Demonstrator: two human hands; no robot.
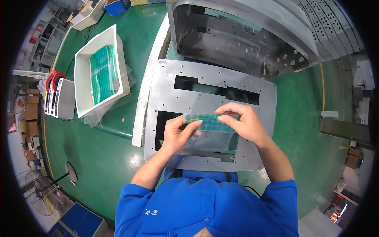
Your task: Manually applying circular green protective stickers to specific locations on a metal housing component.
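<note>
Between my two hands a clear sheet of round green stickers (213,125) is stretched over a grey metal panel (215,71). My left hand (177,133) pinches the sheet's left end between thumb and fingers. On its right part, my right hand (242,121) grips the top edge with thumb and forefinger. Rectangular cut-outs and small holes run through the panel, which lies in front of my body. Part of the lower cut-out is hidden behind my hands and the sheet.
Beyond the panel stands a large grey metal housing (237,43). To the left, a white bin (122,75) holds green sticker sheets (102,75), beside grey boxes (65,98) with red tape rolls (58,77). A round-topped stand (71,173) and a fan (41,189) are at lower left.
</note>
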